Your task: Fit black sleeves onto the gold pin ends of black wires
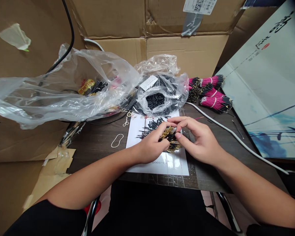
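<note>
My left hand (155, 144) is closed around a small bundle of thin black pieces with gold-coloured metal ends (167, 132). Thumb and index finger of my right hand (199, 139) pinch close together at the bundle's right side; whatever is between them is too small to make out. Below both hands lies a white printed sheet (139, 165). More gold-ended black pieces (174, 148) are spread on it under my fingers. Short black tubes (155, 123) lie loose just beyond my left hand. Behind them, an opened clear bag (155, 100) is full of similar black tubes.
Several banded bundles of pink wires (212, 95) lie at the back right beside a white cable (226, 126). A large plastic bag (64, 98) spreads over the left. Rubber bands (117, 140) rest on the dark table (95, 144). Cardboard walls (186, 49) enclose the back.
</note>
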`<move>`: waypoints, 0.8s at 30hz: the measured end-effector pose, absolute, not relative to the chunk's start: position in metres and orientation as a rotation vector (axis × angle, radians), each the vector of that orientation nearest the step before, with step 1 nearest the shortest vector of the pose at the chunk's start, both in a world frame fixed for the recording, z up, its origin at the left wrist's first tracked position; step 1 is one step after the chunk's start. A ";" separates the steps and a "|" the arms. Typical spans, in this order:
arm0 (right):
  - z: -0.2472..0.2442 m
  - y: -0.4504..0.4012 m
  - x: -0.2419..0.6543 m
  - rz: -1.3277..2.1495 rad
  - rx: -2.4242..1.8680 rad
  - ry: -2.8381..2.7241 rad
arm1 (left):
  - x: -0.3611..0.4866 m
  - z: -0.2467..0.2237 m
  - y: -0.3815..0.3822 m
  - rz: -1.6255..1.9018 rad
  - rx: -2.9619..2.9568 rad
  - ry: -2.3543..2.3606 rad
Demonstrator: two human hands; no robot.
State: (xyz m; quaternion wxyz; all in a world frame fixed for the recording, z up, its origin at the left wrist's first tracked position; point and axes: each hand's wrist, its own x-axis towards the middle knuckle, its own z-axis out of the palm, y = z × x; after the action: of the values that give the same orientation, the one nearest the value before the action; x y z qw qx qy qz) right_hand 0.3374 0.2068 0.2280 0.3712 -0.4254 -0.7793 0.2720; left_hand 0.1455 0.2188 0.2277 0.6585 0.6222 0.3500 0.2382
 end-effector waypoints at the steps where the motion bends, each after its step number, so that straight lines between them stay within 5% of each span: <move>1: 0.227 0.207 0.338 0.679 -1.085 -1.999 | 0.145 0.227 0.219 0.538 1.402 0.792; 24: 0.213 0.205 0.336 0.321 -0.799 -2.091 | 0.138 0.226 0.225 0.391 1.026 0.589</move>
State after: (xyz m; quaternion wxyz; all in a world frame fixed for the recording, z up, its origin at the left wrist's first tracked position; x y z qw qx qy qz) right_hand 0.3361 0.2046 0.2133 0.4261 -0.3196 -0.8365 0.1285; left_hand 0.1375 0.2250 0.2257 0.8121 0.4804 0.2759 0.1832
